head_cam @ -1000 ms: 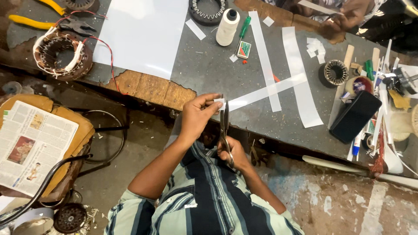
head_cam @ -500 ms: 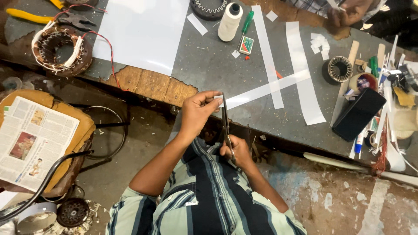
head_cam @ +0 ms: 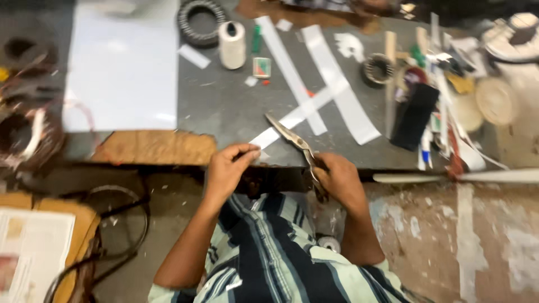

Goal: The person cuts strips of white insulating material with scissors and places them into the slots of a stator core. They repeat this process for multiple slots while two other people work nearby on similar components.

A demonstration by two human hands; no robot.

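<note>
My left hand (head_cam: 230, 165) pinches the near end of a long white paper strip (head_cam: 300, 112) that runs diagonally up and right across the grey tabletop (head_cam: 224, 106). My right hand (head_cam: 339, 179) grips the handles of metal scissors (head_cam: 295, 140), whose blades point up and left and lie beside the strip just past my left fingers. Both hands hover at the table's near edge, above my striped shirt.
Two more white strips (head_cam: 342, 95) cross the held one. A large white sheet (head_cam: 123, 67), a spool of thread (head_cam: 231, 45), a dark toothed ring (head_cam: 199, 22), a wound stator (head_cam: 375, 70), a black case (head_cam: 414, 115) and cluttered tools lie on the table. A copper coil (head_cam: 25, 137) sits at left.
The view has shifted and tilted. The scissors have swung from nearly upright to pointing up and left, with the blades now lying beside the strip. My left hand still holds the strip's end.
</note>
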